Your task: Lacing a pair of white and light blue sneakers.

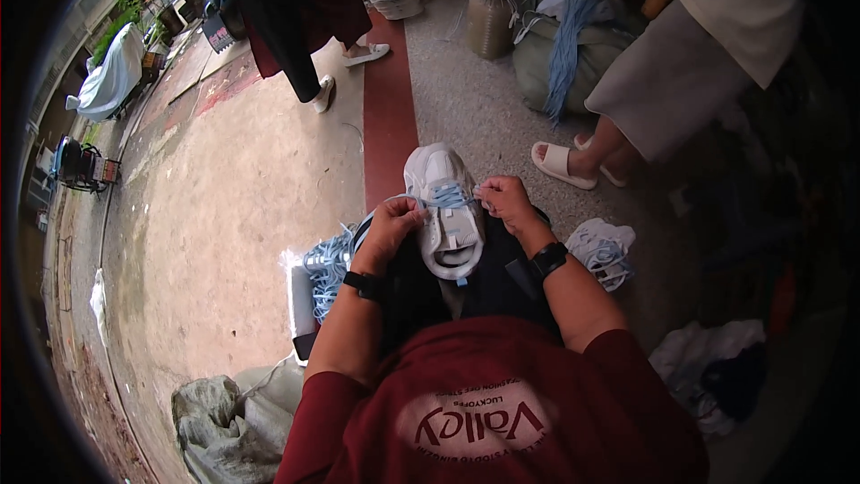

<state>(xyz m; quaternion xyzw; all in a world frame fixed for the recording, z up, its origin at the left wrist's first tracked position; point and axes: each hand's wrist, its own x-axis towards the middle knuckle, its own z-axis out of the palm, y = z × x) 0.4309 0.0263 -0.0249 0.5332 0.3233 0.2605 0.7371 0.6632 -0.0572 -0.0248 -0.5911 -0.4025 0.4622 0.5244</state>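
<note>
A white sneaker (439,164) rests on my lap, its toe pointing away from me and its heel opening nearest my body. Light blue shoelace (445,196) crosses the upper eyelets, while the part nearer the tongue has no lace across it. At the shoe's left edge my left hand (394,222) is closed in a pinch on the lace. My right hand (507,204) pinches the lace on the opposite side, by the eyelets. The fingertips partly hide the lace ends.
Left of my legs stands a white box (301,300) full of blue laces (329,269). Laced white shoes (602,251) lie at right. A sack (237,426) sits at lower left. Two people stand ahead, near a green bag (560,58) and a jar-like container (491,27).
</note>
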